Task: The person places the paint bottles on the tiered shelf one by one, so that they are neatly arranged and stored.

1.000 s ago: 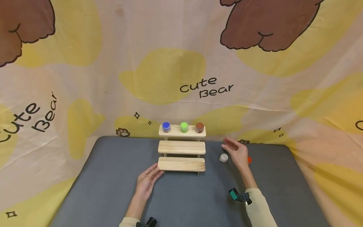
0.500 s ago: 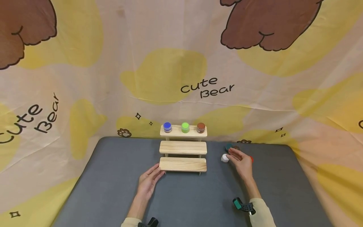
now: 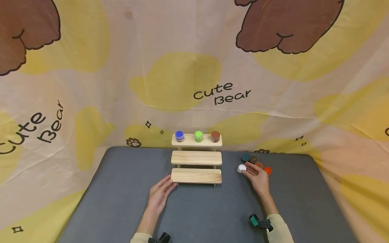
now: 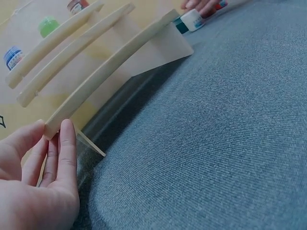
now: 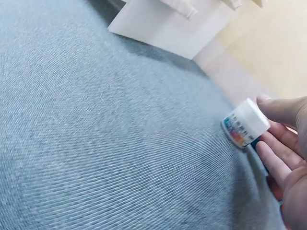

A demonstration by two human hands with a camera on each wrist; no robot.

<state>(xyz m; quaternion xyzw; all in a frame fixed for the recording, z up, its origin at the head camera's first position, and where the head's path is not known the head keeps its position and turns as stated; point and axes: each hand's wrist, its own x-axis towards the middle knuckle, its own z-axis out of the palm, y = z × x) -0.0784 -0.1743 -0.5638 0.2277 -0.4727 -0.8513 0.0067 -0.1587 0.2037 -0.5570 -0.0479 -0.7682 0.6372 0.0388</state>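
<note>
A three-tier wooden display stand [image 3: 196,158] stands near the back of the table. My left hand [image 3: 158,195] pinches the left end of its lowest shelf [image 4: 91,86], thumb above and fingers below. To the right of the stand, a small white-capped paint jar [image 5: 245,123] stands on the cloth, with printed coloured lettering on its side. My right hand [image 3: 258,179] has thumb and fingertips at opposite sides of that jar's cap. On the top shelf sit a blue jar [image 3: 179,136], a green jar [image 3: 198,136] and a brown jar [image 3: 215,136].
Beyond and beside my right hand stand a teal jar [image 3: 245,157], a dark brown jar [image 3: 253,159], an orange-brown jar [image 3: 259,165] and a red-orange jar [image 3: 268,170]. A grey cloth covers the table [image 3: 121,189]. A printed curtain [image 3: 170,81] hangs behind it.
My right hand has come down from above the jars to the white jar, uncovering the jars behind it. The left hand stays at the lowest shelf.
</note>
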